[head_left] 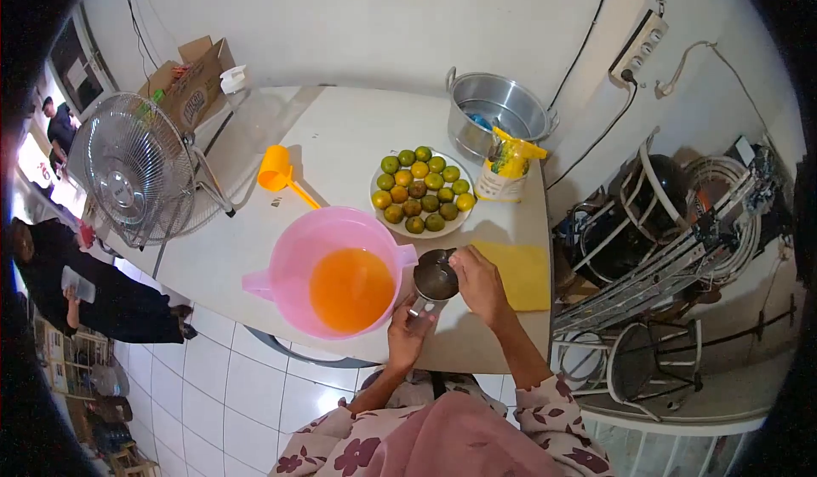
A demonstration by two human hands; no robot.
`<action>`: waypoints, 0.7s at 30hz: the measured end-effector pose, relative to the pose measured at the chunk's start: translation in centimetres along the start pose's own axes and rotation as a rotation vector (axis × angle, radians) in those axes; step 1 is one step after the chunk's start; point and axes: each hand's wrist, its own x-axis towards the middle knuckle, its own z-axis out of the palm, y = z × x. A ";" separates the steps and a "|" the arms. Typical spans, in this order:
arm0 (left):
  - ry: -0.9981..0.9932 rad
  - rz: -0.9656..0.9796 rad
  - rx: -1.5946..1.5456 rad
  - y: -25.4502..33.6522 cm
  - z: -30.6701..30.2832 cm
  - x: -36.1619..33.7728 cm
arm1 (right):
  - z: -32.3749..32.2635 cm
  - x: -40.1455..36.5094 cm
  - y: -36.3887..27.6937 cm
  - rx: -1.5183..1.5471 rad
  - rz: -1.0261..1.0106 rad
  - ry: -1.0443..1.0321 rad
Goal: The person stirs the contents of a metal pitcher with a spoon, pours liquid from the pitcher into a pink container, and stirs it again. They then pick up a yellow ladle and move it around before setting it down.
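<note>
A metal cup [436, 279] is between my hands at the table's near edge, with its open top facing up. My left hand [410, 332] is wrapped round its lower side by the handle. At its right rim my right hand [478, 279] has its fingers closed; whatever they pinch is too small to name. Just left of the cup stands a pink basin [294, 251] holding orange liquid. Beyond the cup lies a plate [377, 207] of green and orange citrus fruits [417, 189].
An orange dipper [275, 169] lies behind the basin. Toward the back right stand a metal pot [511, 94] and a yellow-white pouch [504, 175]. A yellow cloth [519, 274] lies at the right. A fan [140, 171] is at the left, with a person [102, 285] beyond.
</note>
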 end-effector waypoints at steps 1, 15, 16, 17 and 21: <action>0.018 -0.014 0.016 0.5 0.1 -0.1 | -0.3 -0.1 0.0 -0.002 -0.003 -0.007; 0.203 0.028 0.123 2.9 1.5 0.9 | -0.9 0.5 0.7 0.132 -0.128 -0.058; 0.215 0.037 0.155 2.6 1.5 1.0 | -0.9 0.5 0.7 0.133 -0.132 -0.058; 0.226 0.043 0.187 2.3 1.5 1.0 | -0.7 0.3 0.6 0.222 -0.062 -0.141; 0.226 -0.043 0.078 2.7 1.9 0.9 | -0.4 0.7 0.6 0.439 0.052 -0.245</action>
